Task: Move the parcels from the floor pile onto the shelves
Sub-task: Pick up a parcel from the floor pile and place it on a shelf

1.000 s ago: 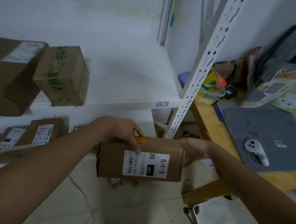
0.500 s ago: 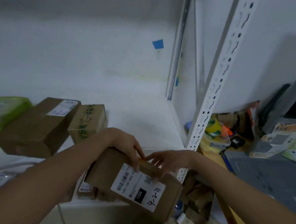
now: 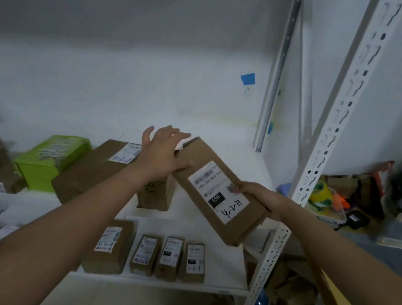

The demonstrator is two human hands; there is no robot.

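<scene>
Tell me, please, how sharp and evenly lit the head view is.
Head view: dim, soft light, the upper wall shaded grey; the brown cardboard parcel with a white label is fairly sharp, its handwriting legible, small print smeared; the left hand on its far end is slightly blurred; the green carton is smeared; the white perforated shelf post bows from wide-angle distortion.

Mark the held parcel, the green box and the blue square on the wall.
held parcel [image 3: 218, 192]: head view, on its white label.
green box [image 3: 52, 151]: head view, on its top face.
blue square [image 3: 248, 79]: head view, at its centre.
</scene>
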